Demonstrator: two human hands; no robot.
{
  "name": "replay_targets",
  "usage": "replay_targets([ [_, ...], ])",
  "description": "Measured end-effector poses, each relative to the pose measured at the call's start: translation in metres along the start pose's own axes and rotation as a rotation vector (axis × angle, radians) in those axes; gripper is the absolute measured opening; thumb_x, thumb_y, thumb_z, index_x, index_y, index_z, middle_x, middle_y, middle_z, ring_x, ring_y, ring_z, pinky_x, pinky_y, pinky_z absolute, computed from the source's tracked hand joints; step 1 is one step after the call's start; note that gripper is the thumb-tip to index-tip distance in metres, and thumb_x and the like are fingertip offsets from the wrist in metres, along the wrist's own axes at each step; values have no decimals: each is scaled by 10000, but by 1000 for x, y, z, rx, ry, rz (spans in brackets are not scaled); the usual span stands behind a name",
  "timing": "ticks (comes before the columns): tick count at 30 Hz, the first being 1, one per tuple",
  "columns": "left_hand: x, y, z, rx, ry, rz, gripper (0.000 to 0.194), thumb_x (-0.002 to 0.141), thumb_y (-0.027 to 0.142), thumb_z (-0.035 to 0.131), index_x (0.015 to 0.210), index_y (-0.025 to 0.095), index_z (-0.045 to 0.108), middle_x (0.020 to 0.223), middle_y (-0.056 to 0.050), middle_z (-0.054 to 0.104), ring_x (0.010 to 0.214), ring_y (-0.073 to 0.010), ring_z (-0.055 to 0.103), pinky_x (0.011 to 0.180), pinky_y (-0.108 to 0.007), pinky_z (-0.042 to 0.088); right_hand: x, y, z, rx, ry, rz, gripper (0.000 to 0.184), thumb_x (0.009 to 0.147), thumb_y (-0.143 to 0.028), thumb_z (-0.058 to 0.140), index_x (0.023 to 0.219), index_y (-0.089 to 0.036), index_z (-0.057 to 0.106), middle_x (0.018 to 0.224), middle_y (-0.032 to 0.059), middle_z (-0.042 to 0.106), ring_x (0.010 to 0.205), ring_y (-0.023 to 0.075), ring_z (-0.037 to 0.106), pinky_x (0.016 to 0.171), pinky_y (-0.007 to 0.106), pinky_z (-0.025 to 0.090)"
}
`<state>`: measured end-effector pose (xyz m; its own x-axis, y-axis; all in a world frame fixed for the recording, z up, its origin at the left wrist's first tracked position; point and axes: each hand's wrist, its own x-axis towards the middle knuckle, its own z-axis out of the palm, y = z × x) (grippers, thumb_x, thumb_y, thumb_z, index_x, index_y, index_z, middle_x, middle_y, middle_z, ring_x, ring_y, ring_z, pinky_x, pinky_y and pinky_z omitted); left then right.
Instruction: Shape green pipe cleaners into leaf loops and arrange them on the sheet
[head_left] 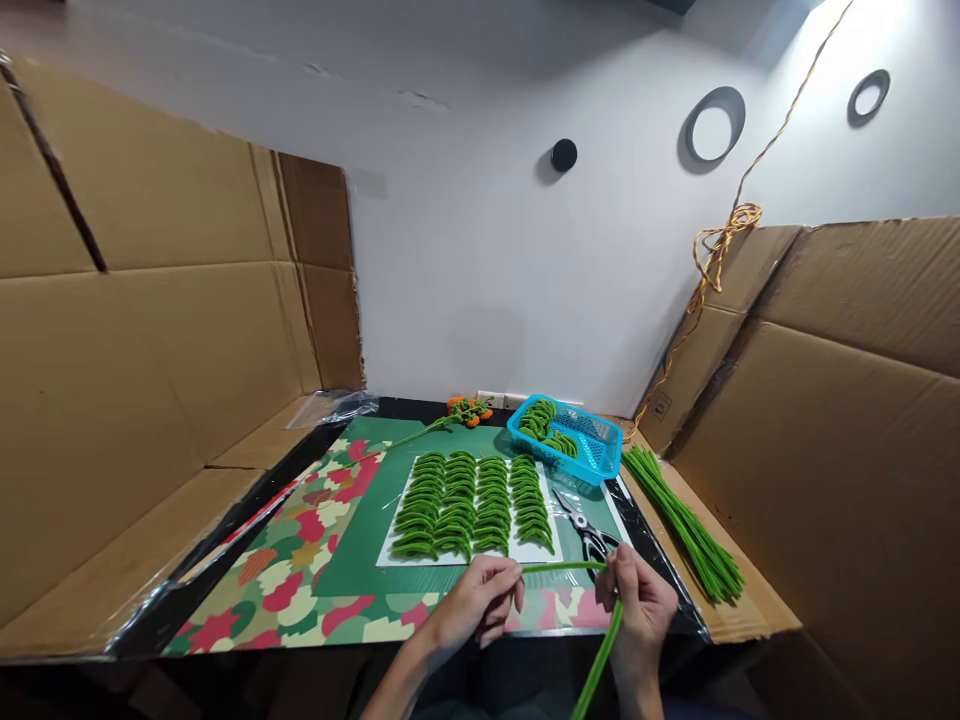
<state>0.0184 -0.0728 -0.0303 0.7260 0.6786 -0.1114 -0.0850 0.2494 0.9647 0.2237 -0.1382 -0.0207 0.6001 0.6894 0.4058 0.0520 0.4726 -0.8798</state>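
Observation:
My left hand (pixel 480 600) and my right hand (pixel 637 605) both pinch a green pipe cleaner (pixel 562 567) at the near edge of the table. The fuzzy stem runs level between the two hands, bends at the right hand and trails down toward me. Just beyond lies a white sheet (pixel 390 552) covered with several rows of bent green pipe-cleaner pieces (pixel 472 505). Black-handled scissors (pixel 585 525) lie right of the sheet, close to my right hand.
A blue basket (pixel 600 455) holds more bent green pieces. A bundle of straight green pipe cleaners (pixel 682 520) lies at the right. An orange-flowered stem (pixel 465 410) rests at the back. A green cutting mat (pixel 360 560) lies on a camouflage-patterned cover (pixel 277 570), between cardboard walls (pixel 150 350).

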Motion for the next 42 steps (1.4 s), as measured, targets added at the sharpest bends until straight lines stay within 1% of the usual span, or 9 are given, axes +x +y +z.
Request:
replay_targets([
  [4,0,-1,3,13,-15,-2,610,902,731,654,680,166,590,454,52,466,338,-103,515,341,-192,266,6,2,-11,-137,-29,-21,570,1006,-601,623,615,-213,476,561,-54,365,477,106,347,445,235,284],
  [10,1,-2,6,17,17,32,594,924,733,630,822,148,631,524,11,603,388,-133,626,349,-174,345,14,-7,-26,-363,-242,-167,558,1050,-560,555,625,-217,443,586,-53,352,513,110,347,476,235,284],
  [13,1,-1,8,31,20,25,599,920,727,641,823,136,648,590,-36,670,426,-151,666,360,-185,401,14,-13,-26,-471,-223,-264,561,1043,-511,586,599,-213,418,589,-61,310,517,100,320,493,235,275],
  [17,2,-3,7,40,21,22,612,912,728,655,842,121,679,624,-56,696,442,-147,673,365,-182,416,11,-13,-21,-549,-103,-370,516,1046,-438,593,605,-201,465,583,-68,278,497,89,268,486,250,237],
  [20,4,-5,6,47,37,29,617,912,736,652,844,123,677,609,-40,679,412,-121,633,348,-169,394,10,-10,-16,-540,-71,-329,529,1050,-435,582,595,-208,440,581,-71,242,496,89,236,483,263,207],
  [24,5,-7,6,41,88,46,603,924,755,615,790,170,569,554,34,573,386,-102,595,330,-149,375,11,-13,-14,-440,-158,-218,602,1044,-504,575,573,-232,317,592,-61,231,520,98,237,487,271,199],
  [30,5,-3,10,32,155,70,571,922,754,620,831,211,470,621,76,526,386,-93,596,307,-135,371,13,-20,-14,-383,-259,-181,650,1018,-565,601,559,-230,286,581,-58,230,525,99,230,483,266,203],
  [37,4,-2,12,27,173,64,569,907,768,617,952,212,509,684,57,589,413,-117,639,305,-148,417,10,-13,-15,-405,-88,-203,630,996,-511,659,587,-241,264,606,-60,222,530,95,218,493,269,209],
  [42,3,-3,11,13,171,50,592,932,777,564,987,187,561,676,28,621,434,-125,654,315,-146,417,11,-8,-18,-448,-89,-202,603,1009,-503,635,588,-241,292,611,-60,223,526,98,225,492,272,205],
])
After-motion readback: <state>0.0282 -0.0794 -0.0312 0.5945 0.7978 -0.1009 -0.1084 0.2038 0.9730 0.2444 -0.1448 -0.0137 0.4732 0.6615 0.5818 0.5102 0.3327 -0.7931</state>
